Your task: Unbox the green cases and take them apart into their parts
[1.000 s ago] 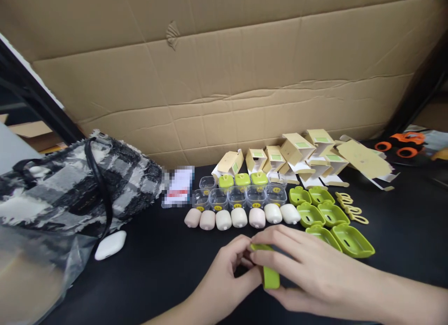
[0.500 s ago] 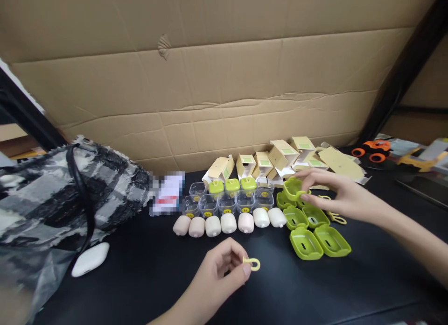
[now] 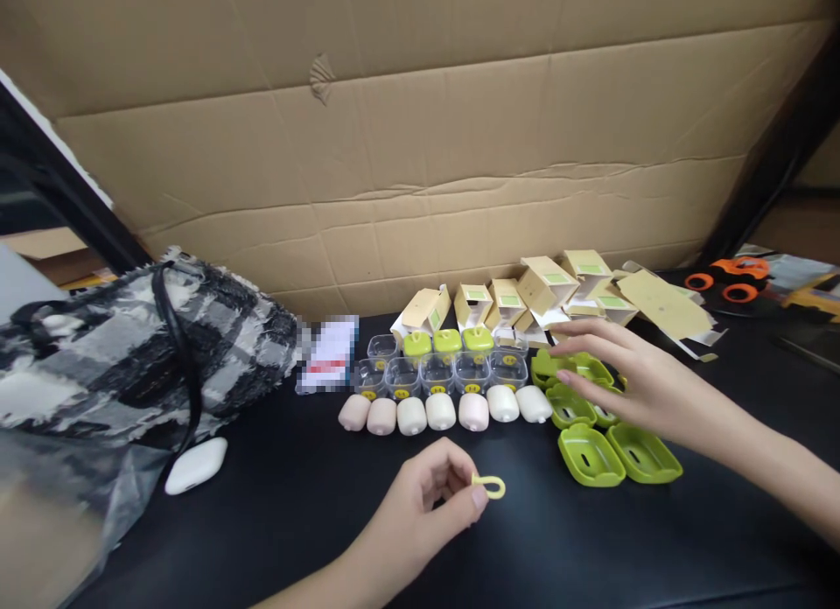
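Note:
A small yellow loop [image 3: 493, 486] is pinched between the thumb and finger of my left hand [image 3: 437, 504], low in the middle of the view. My right hand [image 3: 623, 377] hovers over the green trays [image 3: 591, 456], its fingers spread, and it partly hides the rear ones. Left of the trays runs a row of white and pinkish rounded pieces [image 3: 440, 411]. Behind that row stand clear cups with yellow smiley marks [image 3: 437, 374], with green lidded pieces [image 3: 447, 341] farther back.
Opened small cartons [image 3: 548, 281] lie along the cardboard wall [image 3: 426, 136]. A black and grey bag [image 3: 242, 338] and a white case [image 3: 197, 465] are at the left. At the right back is an orange toy vehicle [image 3: 738, 278].
The green tray at my right fingertips is let go among the rear trays, and those fingers have spread. My left hand still holds the loop. The view has shifted slightly.

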`<state>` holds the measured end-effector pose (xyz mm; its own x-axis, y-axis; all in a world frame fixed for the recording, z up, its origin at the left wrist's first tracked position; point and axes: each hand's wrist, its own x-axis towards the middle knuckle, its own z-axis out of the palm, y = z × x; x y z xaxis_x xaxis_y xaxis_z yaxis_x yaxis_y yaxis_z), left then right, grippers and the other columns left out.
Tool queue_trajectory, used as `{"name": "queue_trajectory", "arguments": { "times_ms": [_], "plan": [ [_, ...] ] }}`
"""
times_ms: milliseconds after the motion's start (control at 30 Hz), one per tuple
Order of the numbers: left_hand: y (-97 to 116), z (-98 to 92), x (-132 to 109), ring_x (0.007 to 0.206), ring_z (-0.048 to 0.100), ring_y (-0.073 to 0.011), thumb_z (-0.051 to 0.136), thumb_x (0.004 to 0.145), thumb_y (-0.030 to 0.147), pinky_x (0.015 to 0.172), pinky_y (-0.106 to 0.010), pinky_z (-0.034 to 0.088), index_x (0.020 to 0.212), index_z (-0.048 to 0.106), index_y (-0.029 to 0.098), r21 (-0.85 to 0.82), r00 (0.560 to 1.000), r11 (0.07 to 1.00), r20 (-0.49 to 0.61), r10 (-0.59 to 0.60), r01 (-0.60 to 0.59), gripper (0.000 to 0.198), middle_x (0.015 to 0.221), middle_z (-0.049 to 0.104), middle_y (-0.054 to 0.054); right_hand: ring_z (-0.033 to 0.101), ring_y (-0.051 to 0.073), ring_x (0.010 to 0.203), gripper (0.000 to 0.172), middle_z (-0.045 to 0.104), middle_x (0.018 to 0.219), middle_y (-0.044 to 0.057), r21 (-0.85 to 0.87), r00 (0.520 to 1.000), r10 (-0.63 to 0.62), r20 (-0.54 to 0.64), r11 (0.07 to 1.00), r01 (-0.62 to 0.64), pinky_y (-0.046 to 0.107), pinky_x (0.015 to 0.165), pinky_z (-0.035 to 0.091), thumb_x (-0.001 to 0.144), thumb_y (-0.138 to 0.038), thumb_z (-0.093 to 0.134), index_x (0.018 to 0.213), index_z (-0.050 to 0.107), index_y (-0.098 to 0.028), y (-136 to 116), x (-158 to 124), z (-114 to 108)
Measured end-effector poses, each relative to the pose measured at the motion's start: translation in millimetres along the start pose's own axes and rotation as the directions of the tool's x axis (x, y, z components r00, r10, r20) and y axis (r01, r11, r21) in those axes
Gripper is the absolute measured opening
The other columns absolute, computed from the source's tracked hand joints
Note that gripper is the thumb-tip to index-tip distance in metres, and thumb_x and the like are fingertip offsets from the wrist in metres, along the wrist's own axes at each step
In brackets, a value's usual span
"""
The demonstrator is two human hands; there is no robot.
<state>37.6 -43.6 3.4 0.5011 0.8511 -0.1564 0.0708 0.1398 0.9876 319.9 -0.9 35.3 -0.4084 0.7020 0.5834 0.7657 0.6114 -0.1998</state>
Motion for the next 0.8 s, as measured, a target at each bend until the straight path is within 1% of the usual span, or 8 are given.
{"name": "queue_trajectory", "arguments": {
  "times_ms": [67,133,233,333,467,600,700,800],
  "plan": [
    [1.0,0.7,-0.4,0.064,0.047,-0.0106,0.067,0.078,0.037,0.065,-0.024,0.038,0.076,0.054,0.017,0.006,1.000,1.000,0.000,0.001,-0.001,0.025,0.069,0.055,0.003,0.063,0.023,0.100,0.012,0.065,0.104,0.008,0.094,0.997,-0.083,0.011,0.992,0.081,0.039,0.084,0.052,0.090,-0.027,0.054,0.097,0.062,-0.023,-21.9,0.9,-0.2],
    [1.8,1.4,-0.7,0.064,0.046,-0.0105,0.067,0.079,0.036,0.064,-0.024,0.037,0.076,0.055,0.017,0.029,1.000,1.000,-0.004,0.001,-0.001,0.023,0.068,0.054,0.003,0.064,0.018,0.090,0.009,0.067,0.093,0.005,0.249,0.988,-0.126,0.094,0.963,0.099,0.030,0.077,0.052,0.090,-0.024,0.055,0.096,0.062,-0.023,-47.3,-0.7,2.9],
    [2.1,2.3,-0.7,0.065,0.045,-0.0108,0.067,0.078,0.035,0.065,-0.024,0.036,0.076,0.058,0.016,0.054,1.000,0.998,0.013,0.011,-0.011,0.021,0.068,0.053,0.004,0.064,0.016,0.083,0.013,0.067,0.090,0.002,0.391,0.962,-0.101,0.254,0.920,-0.007,0.026,0.072,0.051,0.089,-0.026,0.059,0.101,0.062,-0.023,-79.7,-5.1,14.2],
    [0.7,1.9,-0.2,0.067,0.047,-0.0115,0.068,0.077,0.033,0.067,-0.024,0.037,0.078,0.061,0.016,0.067,0.999,0.998,0.033,0.015,-0.017,0.018,0.070,0.054,0.003,0.064,0.013,0.075,0.006,0.067,0.082,-0.001,0.462,0.943,-0.083,0.322,0.883,-0.080,0.023,0.067,0.049,0.089,-0.023,0.058,0.092,0.064,-0.022,-92.5,-7.3,23.6],
    [-2.2,-0.4,0.4,0.070,0.050,-0.0130,0.067,0.078,0.035,0.069,-0.026,0.039,0.091,0.065,0.018,0.106,0.999,0.994,0.042,0.012,-0.016,0.022,0.073,0.057,0.002,0.063,0.013,0.075,0.009,0.066,0.082,0.000,0.459,0.975,-0.012,0.221,0.884,-0.093,0.023,0.068,0.050,0.091,-0.023,0.055,0.089,0.064,-0.022,-71.3,-11.9,9.5],
    [-4.0,-1.9,0.2,0.070,0.053,-0.0141,0.059,0.084,0.039,0.069,-0.026,0.042,0.089,0.066,0.018,0.126,0.999,0.992,0.042,-0.014,0.009,0.023,0.074,0.061,0.000,0.066,0.018,0.080,0.012,0.068,0.086,0.003,0.236,0.985,0.175,0.010,0.956,-0.172,0.030,0.071,0.054,0.091,-0.034,0.056,0.089,0.066,-0.027,-21.6,-36.2,-24.7],
    [-4.3,-2.3,-0.1,0.071,0.054,-0.0146,0.057,0.086,0.040,0.069,-0.026,0.042,0.087,0.066,0.018,0.151,0.999,0.989,0.052,-0.007,-0.001,0.024,0.075,0.062,-0.001,0.069,0.022,0.069,0.025,0.071,0.079,0.004,0.094,0.968,0.242,0.059,0.964,-0.247,0.032,0.061,0.058,0.088,-0.045,0.054,0.081,0.068,-0.026,10.0,-63.7,-38.7],
    [-3.7,-2.3,0.1,0.071,0.054,-0.0147,0.057,0.085,0.040,0.070,-0.026,0.042,0.083,0.066,0.017,0.177,0.998,0.984,0.055,-0.007,-0.003,0.025,0.074,0.063,-0.001,0.071,0.024,0.063,0.036,0.072,0.074,0.005,-0.014,0.956,0.273,0.104,0.962,-0.273,0.033,0.054,0.060,0.089,-0.050,0.047,0.075,0.069,-0.026,25.1,-83.6,-36.8]
  ]
}}
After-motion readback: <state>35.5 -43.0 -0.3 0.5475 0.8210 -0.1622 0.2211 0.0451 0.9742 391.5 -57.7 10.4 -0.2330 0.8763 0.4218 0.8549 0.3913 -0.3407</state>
